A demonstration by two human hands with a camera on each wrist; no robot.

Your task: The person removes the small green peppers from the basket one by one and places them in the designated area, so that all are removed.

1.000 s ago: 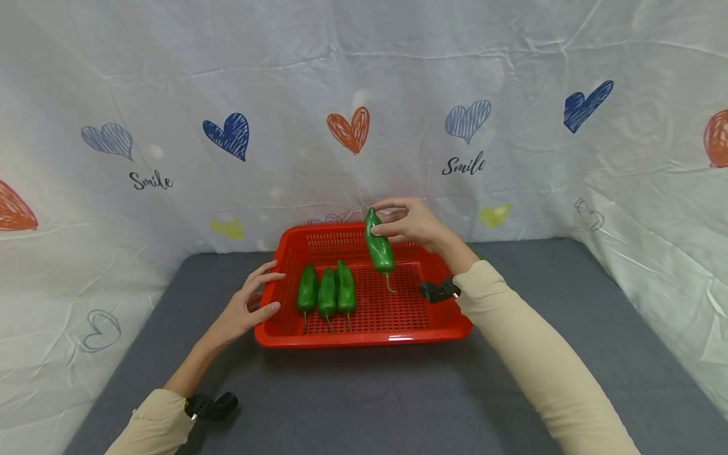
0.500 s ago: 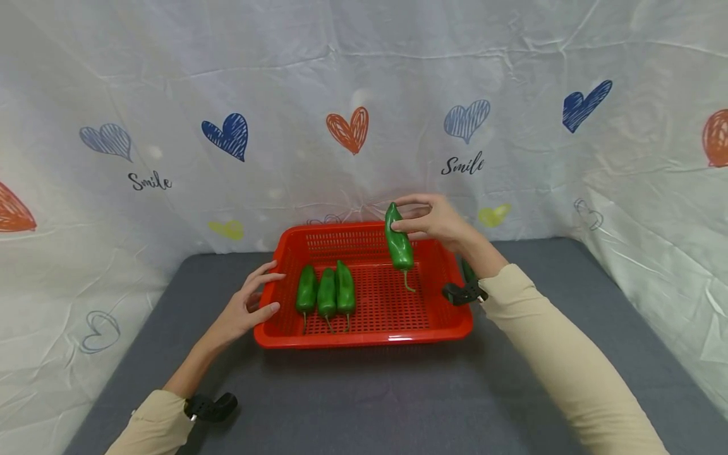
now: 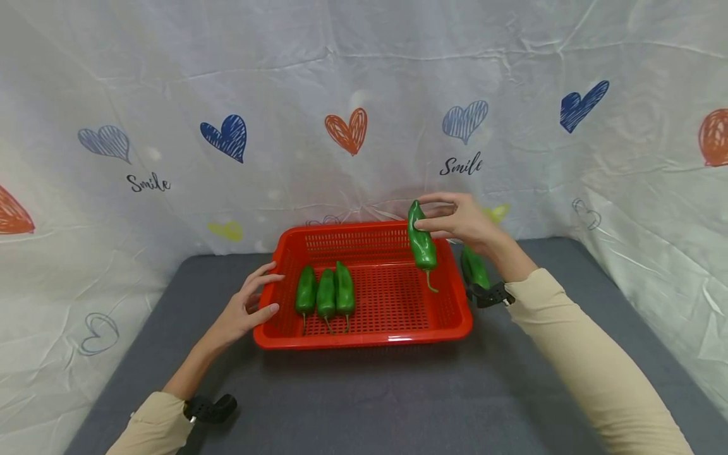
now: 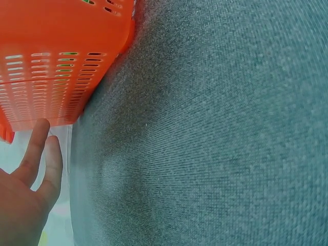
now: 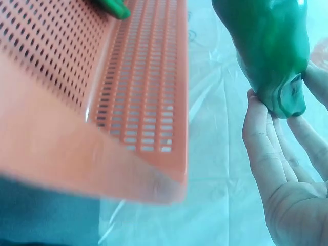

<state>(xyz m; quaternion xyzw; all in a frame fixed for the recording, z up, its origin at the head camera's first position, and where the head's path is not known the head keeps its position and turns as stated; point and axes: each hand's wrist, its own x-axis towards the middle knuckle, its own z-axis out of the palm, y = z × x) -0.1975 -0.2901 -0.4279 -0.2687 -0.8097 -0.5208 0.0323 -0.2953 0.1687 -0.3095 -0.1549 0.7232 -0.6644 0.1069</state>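
Observation:
In the head view, my right hand [image 3: 463,221] pinches a green chili pepper [image 3: 422,243] near its tip, thumb on one side and fingers on the other. The pepper hangs stem down above the right part of a red plastic basket [image 3: 364,339]. Close up in the right wrist view, the fingertips press against the narrow end of the pepper [image 5: 271,51]. My left hand [image 3: 246,309] rests at the basket's left side, its fingers fairly straight against the rim. Three green peppers [image 3: 326,294] lie side by side in the basket's left half, stems toward me.
Beyond the basket's right wall, at least one more green pepper [image 3: 476,268] lies on the grey tablecloth [image 3: 364,398], partly hidden by the right wrist. A white curtain [image 3: 284,76] printed with hearts hangs behind the table.
My right hand has carried the pepper rightward from over the middle of the basket toward its right wall, uncovering more green at the right. The left hand and basket stay put.

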